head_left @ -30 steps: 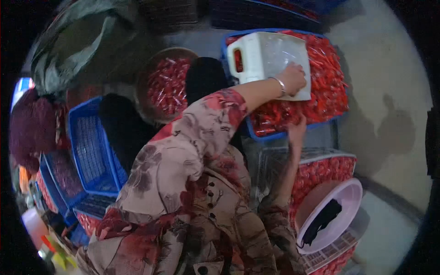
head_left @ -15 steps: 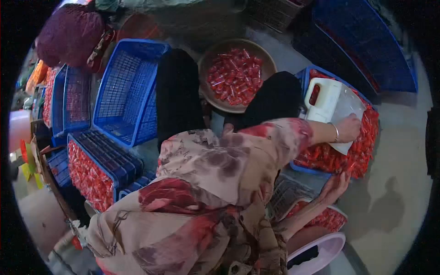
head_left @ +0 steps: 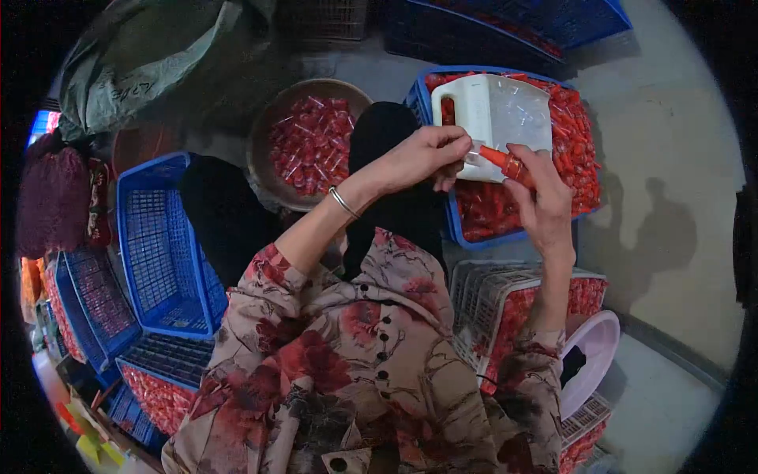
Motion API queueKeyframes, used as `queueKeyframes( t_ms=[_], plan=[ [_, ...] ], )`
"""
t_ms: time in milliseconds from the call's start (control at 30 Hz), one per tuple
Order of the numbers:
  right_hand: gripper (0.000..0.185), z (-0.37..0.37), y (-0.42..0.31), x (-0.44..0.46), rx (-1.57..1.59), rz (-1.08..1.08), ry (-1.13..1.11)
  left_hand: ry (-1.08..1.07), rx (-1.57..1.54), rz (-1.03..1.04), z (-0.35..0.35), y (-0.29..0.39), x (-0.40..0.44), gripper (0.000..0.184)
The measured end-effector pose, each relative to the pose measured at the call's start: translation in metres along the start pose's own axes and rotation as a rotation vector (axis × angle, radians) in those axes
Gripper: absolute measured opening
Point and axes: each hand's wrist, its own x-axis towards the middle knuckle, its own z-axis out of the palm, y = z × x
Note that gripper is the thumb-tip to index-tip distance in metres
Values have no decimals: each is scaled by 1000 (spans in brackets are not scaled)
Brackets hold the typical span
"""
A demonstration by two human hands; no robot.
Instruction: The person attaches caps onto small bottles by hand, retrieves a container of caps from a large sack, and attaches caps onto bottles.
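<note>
**Red piece [head_left: 496,156] and clear piece [head_left: 474,152] held close together**

Just right of the frame's upper centre, the left hand [head_left: 422,162] pinches the clear piece between thumb and fingertips. The right hand [head_left: 546,197], fingers curled and partly closed, grips the red piece, its tapered tip pointing left. Behind them, a white jug [head_left: 517,107] lies on red items [head_left: 575,134] in a blue crate [head_left: 513,235].

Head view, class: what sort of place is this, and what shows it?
Probably a small hand-assembly or packing workshop: a blue crate full of small red pieces, a round basin holding more, and one red part in the right hand.
</note>
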Motion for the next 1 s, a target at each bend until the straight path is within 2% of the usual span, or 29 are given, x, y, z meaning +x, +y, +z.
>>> queueKeyframes(
  t_ms=[133, 200, 233, 267, 300, 333, 367, 400, 433, 500, 567, 667, 700, 733, 800, 833, 900, 933, 967, 1000],
  plan=[
    [41, 21, -8, 3, 55, -31, -62, -44, -124, -22, 12, -2, -14, 25],
    [36, 28, -12, 4, -29, -55, -36, -19, -94, -25, 11, -6, -18, 21],
    [36, 35, -11, 3, -25, -55, -44, 80, 200, 145, 14, -6, -20, 17],
    [32, 44, -10, 2, 116, 3, 24, 172, 494, 311, 16, -7, -22, 18],
    [29, 50, -11, 1, 254, 60, 97, 169, 491, 306, 14, -8, -23, 18],
    [29, 53, -16, 2, 255, 65, 97, 226, 641, 572, 11, -8, -23, 26],
    [23, 56, -21, 2, 505, 271, 36, 281, 786, 839, 7, -7, -24, 38],
    [22, 57, -27, 2, 754, 480, -29, 278, 779, 833, 1, -7, -27, 38],
    [22, 55, -30, 5, 752, 495, -29, 172, 819, 742, -6, 1, -34, 33],
    [26, 48, -34, 12, 1535, 904, -396, -13, 825, 596, -15, 14, -49, 30],
    [32, 61, -40, 13, 1707, 930, -461, -73, 908, 578, -28, 15, -58, 34],
    [33, 82, -45, 5, 1836, 860, -524, -2, 1064, 402, -33, 12, -77, 37],
    [30, 83, -50, -3, 1703, 915, -481, 28, 1153, 377, -38, 10, -84, 39],
    [30, 85, -47, -16, 1702, 926, -463, 137, 1154, 332, -49, 1, -92, 37],
    [33, 97, -30, -51, 1131, 665, -27, 400, 1199, 188, -91, -13, -114, 34],
    [36, 89, -1, -74, 973, 714, -37, 553, 1241, 98, -116, -14, -124, 33],
    [33, 87, 58, -123, 512, 886, 163, 705, 1447, -245, -139, 0, -132, 29],
    [33, 93, 89, -149, 196, 851, 217, 760, 1778, -118, -139, -6, -131, 32],
    [35, 99, 111, -162, -124, 796, 275, 758, 1785, -114, -134, -6, -119, 32],
    [35, 103, 115, -160, -125, 795, 288, 743, 1749, 176, -119, -5, -96, 35]
  ],
)
